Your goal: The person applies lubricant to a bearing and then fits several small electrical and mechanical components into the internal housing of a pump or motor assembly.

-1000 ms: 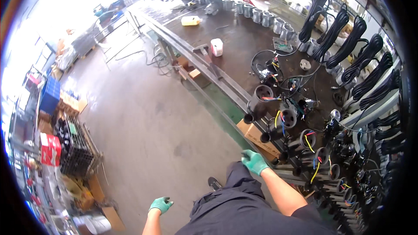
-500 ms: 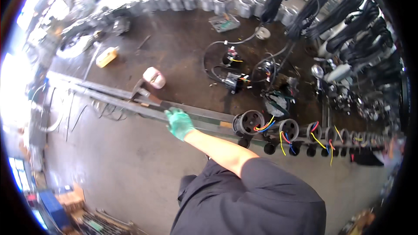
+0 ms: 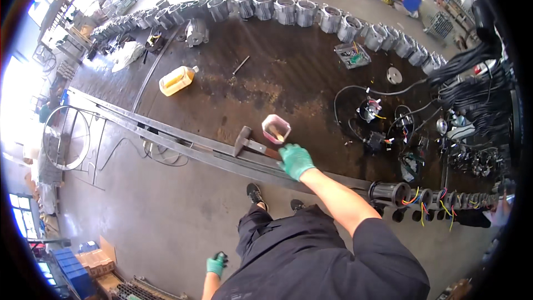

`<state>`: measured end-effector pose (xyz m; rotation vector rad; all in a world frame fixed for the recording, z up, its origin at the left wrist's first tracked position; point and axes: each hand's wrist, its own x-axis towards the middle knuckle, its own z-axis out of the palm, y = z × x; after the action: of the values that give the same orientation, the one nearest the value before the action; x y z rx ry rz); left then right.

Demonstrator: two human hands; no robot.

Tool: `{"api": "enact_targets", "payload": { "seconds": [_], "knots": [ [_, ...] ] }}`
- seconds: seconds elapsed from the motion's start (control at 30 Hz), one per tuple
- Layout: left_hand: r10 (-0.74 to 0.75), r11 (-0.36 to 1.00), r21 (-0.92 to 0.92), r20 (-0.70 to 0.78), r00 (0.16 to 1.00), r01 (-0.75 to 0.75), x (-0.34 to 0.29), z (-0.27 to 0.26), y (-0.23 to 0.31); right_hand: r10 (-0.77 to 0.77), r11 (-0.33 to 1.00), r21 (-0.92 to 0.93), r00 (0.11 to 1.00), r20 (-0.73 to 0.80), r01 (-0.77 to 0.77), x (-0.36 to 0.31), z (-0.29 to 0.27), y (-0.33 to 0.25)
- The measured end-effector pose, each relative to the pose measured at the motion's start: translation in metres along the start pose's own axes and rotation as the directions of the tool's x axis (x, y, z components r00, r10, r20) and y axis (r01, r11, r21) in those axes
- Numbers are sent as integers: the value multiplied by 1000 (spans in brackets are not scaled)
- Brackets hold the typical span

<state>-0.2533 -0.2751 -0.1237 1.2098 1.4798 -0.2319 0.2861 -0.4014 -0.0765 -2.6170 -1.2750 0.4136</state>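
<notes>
A dark, stained steel worktable (image 3: 288,78) filled the upper frame, its railed near edge running from ten o'clock to four o'clock. Bare concrete floor (image 3: 139,211) lay open below. On the rail, the hammer (image 3: 252,144) lay with head toward nine o'clock, handle toward three. The right hand (image 3: 295,161), green-gloved, closed around the handle's end. The left hand (image 3: 216,265) hung loosely curled at six o'clock.

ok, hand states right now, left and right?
Left hand: at the person's side, holding nothing visible; open or closed unclear.
Right hand: on the hammer handle; grip unclear.
</notes>
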Motion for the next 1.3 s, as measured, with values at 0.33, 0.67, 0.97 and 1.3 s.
{"api": "enact_targets", "payload": {
  "seconds": [0.33,0.67,0.97,1.3],
  "knots": [
    [698,647,301,138,703,-701,113,-38,241,458,759,579,876,-150,-297,0,-34,-14],
    [706,-464,271,689,-167,-843,85,141,412,461,711,698,809,-366,-89,77,4,-25],
    [818,-137,344,568,90,-929,67,77,362,107,774,602,897,-429,195,242,-29,-79],
    [756,428,596,175,630,-679,38,-7,253,-67,749,598,931,-360,285,395,-4,-179]
  ]
}}
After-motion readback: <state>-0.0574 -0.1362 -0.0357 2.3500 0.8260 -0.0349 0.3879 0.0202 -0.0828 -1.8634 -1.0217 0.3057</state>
